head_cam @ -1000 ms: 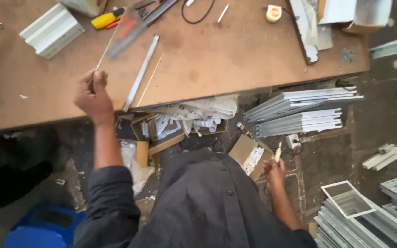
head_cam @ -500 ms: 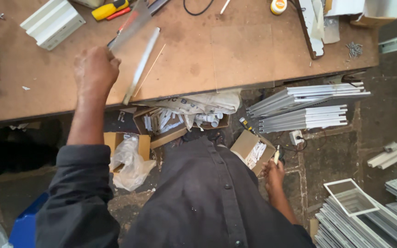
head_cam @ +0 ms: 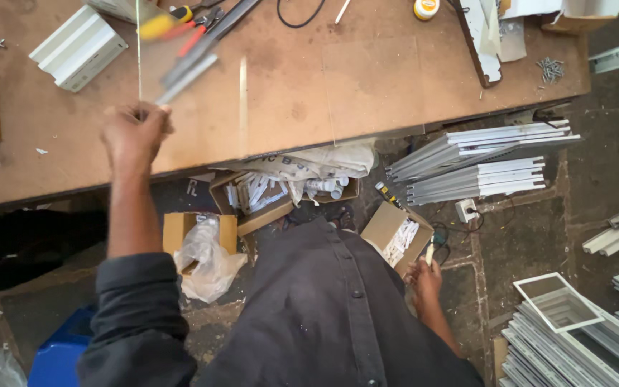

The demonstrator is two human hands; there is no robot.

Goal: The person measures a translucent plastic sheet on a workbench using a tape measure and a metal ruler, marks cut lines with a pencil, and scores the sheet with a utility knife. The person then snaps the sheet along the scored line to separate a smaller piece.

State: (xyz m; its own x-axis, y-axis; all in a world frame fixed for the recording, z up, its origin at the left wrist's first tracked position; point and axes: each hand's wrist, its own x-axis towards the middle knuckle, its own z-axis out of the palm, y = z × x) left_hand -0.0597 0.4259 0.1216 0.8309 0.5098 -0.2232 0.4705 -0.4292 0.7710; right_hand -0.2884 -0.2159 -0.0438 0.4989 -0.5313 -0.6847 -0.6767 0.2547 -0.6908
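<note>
I see my left hand (head_cam: 134,132) closed on a thin, clear sheet of glass (head_cam: 281,100), glossy and smooth, with the brown wooden desk (head_cam: 367,79) showing through it, matt and scuffed. My right hand (head_cam: 425,276) grips a small pale plastic-looking tool (head_cam: 430,252). White ribbed profile block (head_cam: 78,49) looks like smooth plastic. Grey stacked metal bars (head_cam: 481,161) have a dull satin sheen. Brown cardboard boxes (head_cam: 395,233) are matt paper; a crinkled clear plastic bag (head_cam: 205,254) shines. My dark cloth shirt (head_cam: 317,315) is matt.
</note>
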